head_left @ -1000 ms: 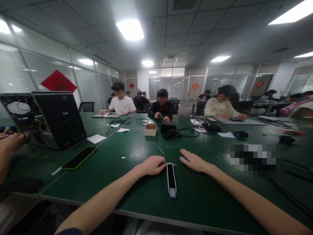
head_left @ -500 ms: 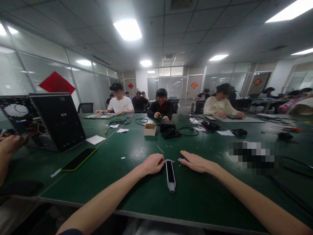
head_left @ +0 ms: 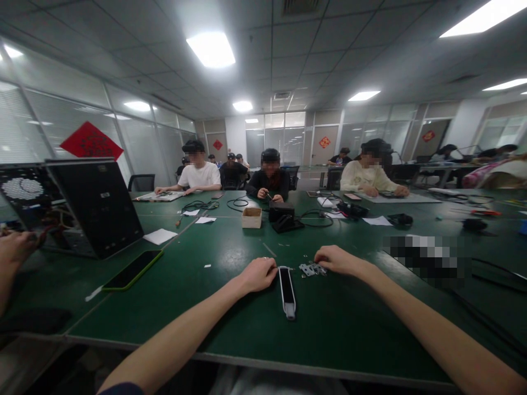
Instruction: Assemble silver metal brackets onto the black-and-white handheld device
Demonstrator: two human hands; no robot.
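A long, narrow device [head_left: 287, 293] with a black face and a pale frame lies on the green table, its tapered end towards me. My left hand [head_left: 260, 274] rests just left of its far end, fingers curled together; whatever they hold, if anything, is hidden. To the right of the device lie several small silvery metal parts [head_left: 312, 269]. My right hand [head_left: 335, 259] is at their right side, fingers bent down and drawn together at the edge of the pile. Its fingertips are too small to show what they pinch.
A phone in a green case [head_left: 132, 270] and an open black computer case [head_left: 93, 208] stand left, with another person's hand [head_left: 16, 247] beside it. Ahead are a small box [head_left: 251, 218], a black stand [head_left: 283, 215] and cables. A blurred-out object [head_left: 428, 260] lies right. People sit opposite.
My right hand has moved slightly right and curled its fingers, uncovering the small metal parts that lay under it. My left hand and the narrow device have stayed in place.
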